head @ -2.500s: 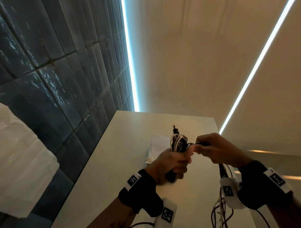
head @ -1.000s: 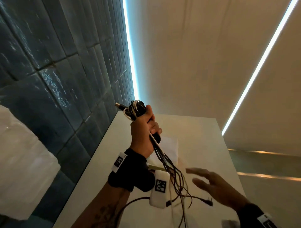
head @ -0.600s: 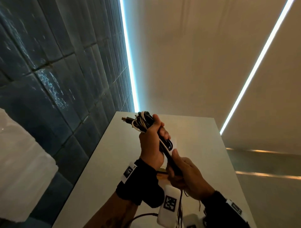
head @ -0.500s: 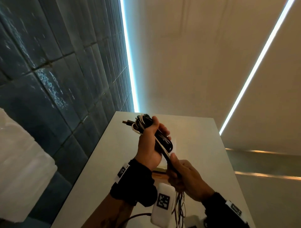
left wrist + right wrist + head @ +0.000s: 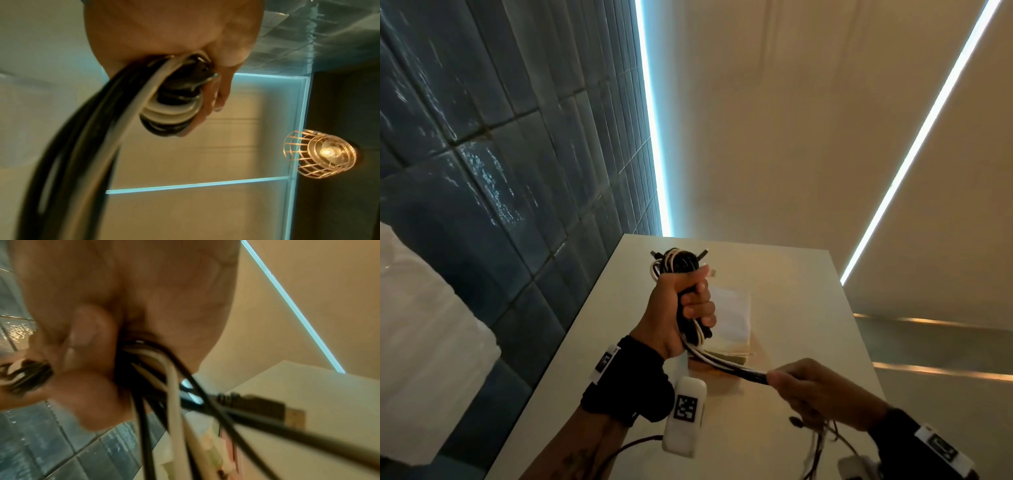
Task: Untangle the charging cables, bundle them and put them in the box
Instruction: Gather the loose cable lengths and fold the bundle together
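The coil of black and white charging cables (image 5: 681, 265) sits upright in the air above the pale desk (image 5: 791, 291), its looped top poking out above the left hand (image 5: 676, 308), and the reason looks plain: that fist is the anchor, keeping the wound loops from springing apart. The left hand's fingers (image 5: 697, 306) are clenched tight round the middle of the coil, thumb across the top, wrist cocked so the bundle stands vertical. From the bottom of the fist a taut strand of black and white tails (image 5: 726, 365) runs down and across to the right hand (image 5: 815, 394), held low and out to the side, fingers closed round the strands, which I judge is meant to draw the slack straight for a wrap round the coil. Below that grip the loose ends (image 5: 822, 442) dangle, and the right wrist view shows a black USB plug (image 5: 265, 408) swinging free among them. Just behind the coil, on the desk, lies a whitish flat box or packet (image 5: 732, 318); which it is, I cannot tell. Dark glossy wall tiles (image 5: 482, 171) run along the left.
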Action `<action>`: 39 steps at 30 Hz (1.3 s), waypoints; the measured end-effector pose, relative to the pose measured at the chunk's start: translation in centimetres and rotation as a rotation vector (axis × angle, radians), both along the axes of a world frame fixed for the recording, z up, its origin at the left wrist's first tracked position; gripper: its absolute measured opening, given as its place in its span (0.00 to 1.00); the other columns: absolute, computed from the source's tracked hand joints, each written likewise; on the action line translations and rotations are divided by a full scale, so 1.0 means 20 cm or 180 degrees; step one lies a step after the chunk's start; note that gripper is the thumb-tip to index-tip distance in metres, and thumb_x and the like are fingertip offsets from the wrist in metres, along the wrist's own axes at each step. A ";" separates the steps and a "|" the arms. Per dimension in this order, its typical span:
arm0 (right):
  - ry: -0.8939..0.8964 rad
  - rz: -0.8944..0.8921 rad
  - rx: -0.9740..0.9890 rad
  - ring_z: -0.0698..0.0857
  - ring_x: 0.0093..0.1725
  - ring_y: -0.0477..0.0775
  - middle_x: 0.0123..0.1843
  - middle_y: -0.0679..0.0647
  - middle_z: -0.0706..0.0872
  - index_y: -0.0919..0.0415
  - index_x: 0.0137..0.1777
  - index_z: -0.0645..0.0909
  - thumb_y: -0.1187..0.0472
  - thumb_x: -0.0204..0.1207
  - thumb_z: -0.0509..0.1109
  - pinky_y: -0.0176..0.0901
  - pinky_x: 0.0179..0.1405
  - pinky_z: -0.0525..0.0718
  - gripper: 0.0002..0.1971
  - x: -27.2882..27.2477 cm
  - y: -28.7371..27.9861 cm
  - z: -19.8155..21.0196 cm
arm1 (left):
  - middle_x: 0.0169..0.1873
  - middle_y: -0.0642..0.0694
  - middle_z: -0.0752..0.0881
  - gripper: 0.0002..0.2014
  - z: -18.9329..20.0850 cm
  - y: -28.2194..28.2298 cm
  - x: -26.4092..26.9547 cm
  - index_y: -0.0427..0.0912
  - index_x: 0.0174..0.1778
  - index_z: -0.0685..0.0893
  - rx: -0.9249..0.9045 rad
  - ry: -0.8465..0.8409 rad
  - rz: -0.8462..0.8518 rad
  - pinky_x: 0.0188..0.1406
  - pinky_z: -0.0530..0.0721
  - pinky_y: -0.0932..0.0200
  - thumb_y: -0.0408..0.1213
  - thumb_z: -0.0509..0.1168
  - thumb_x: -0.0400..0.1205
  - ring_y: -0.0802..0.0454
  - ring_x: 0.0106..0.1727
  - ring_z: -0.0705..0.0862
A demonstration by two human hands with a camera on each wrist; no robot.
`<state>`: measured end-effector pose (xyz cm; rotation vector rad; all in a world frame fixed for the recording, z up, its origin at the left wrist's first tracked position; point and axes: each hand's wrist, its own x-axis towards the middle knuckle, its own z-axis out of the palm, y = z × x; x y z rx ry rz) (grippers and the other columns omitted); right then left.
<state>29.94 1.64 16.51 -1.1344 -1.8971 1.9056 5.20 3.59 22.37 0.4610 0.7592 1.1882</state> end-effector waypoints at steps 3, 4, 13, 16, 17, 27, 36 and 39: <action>-0.0386 0.0062 0.0341 0.64 0.22 0.46 0.24 0.48 0.67 0.54 0.31 0.78 0.37 0.74 0.69 0.39 0.24 0.69 0.21 0.06 0.06 0.09 | 0.14 0.52 0.64 0.14 -0.06 -0.04 0.00 0.41 0.25 0.77 0.0004 0.0380 -0.0314 0.17 0.69 0.63 0.38 0.68 0.77 0.58 0.13 0.63; -0.0441 0.0116 0.0434 0.65 0.23 0.46 0.24 0.45 0.68 0.54 0.33 0.81 0.42 0.77 0.68 0.41 0.25 0.70 0.18 0.08 0.08 0.14 | 0.15 0.52 0.64 0.14 -0.08 -0.05 0.00 0.40 0.26 0.77 -0.0011 0.0504 -0.0394 0.17 0.68 0.63 0.37 0.68 0.77 0.58 0.14 0.63; -0.0670 0.0157 0.2110 0.76 0.25 0.40 0.26 0.41 0.81 0.60 0.41 0.89 0.56 0.76 0.75 0.28 0.26 0.72 0.08 -0.01 0.20 0.43 | 0.21 0.51 0.62 0.11 -0.06 -0.13 0.09 0.35 0.46 0.88 0.0276 0.1479 -0.1136 0.26 0.57 0.55 0.41 0.72 0.76 0.56 0.21 0.60; -0.0751 0.0050 0.2451 0.79 0.26 0.41 0.29 0.47 0.86 0.55 0.39 0.89 0.49 0.71 0.77 0.32 0.27 0.74 0.09 -0.05 0.22 0.44 | 0.24 0.46 0.67 0.12 -0.06 -0.15 0.09 0.37 0.48 0.84 0.0378 0.1639 -0.1333 0.25 0.62 0.57 0.40 0.74 0.75 0.55 0.22 0.62; -0.0781 0.0023 0.2517 0.81 0.27 0.41 0.29 0.48 0.87 0.54 0.38 0.89 0.48 0.69 0.78 0.33 0.28 0.76 0.10 -0.07 0.22 0.45 | 0.29 0.41 0.71 0.12 -0.06 -0.15 0.09 0.38 0.48 0.85 0.0434 0.1666 -0.1450 0.25 0.64 0.58 0.40 0.75 0.74 0.54 0.24 0.63; -0.0685 0.0114 0.2567 0.79 0.27 0.41 0.31 0.52 0.86 0.56 0.40 0.87 0.48 0.69 0.77 0.37 0.27 0.78 0.11 -0.14 0.25 0.49 | 0.43 0.48 0.88 0.14 -0.02 -0.20 0.13 0.49 0.56 0.81 0.0925 0.2190 -0.1298 0.59 0.84 0.50 0.29 0.71 0.78 0.52 0.51 0.86; -0.0493 0.0069 0.2399 0.73 0.23 0.40 0.23 0.41 0.78 0.55 0.34 0.84 0.42 0.69 0.73 0.31 0.25 0.70 0.16 -0.12 0.25 0.42 | 0.21 0.51 0.66 0.13 -0.05 -0.24 0.18 0.45 0.31 0.80 0.0458 0.0913 -0.1405 0.24 0.67 0.60 0.42 0.67 0.82 0.56 0.21 0.65; -0.0064 -0.0098 0.1332 0.66 0.20 0.45 0.22 0.45 0.70 0.62 0.33 0.81 0.39 0.72 0.72 0.38 0.21 0.66 0.24 -0.07 0.23 0.35 | 0.19 0.52 0.64 0.13 -0.02 -0.22 0.14 0.43 0.32 0.75 0.0381 0.0904 -0.1270 0.21 0.67 0.63 0.42 0.69 0.79 0.57 0.18 0.64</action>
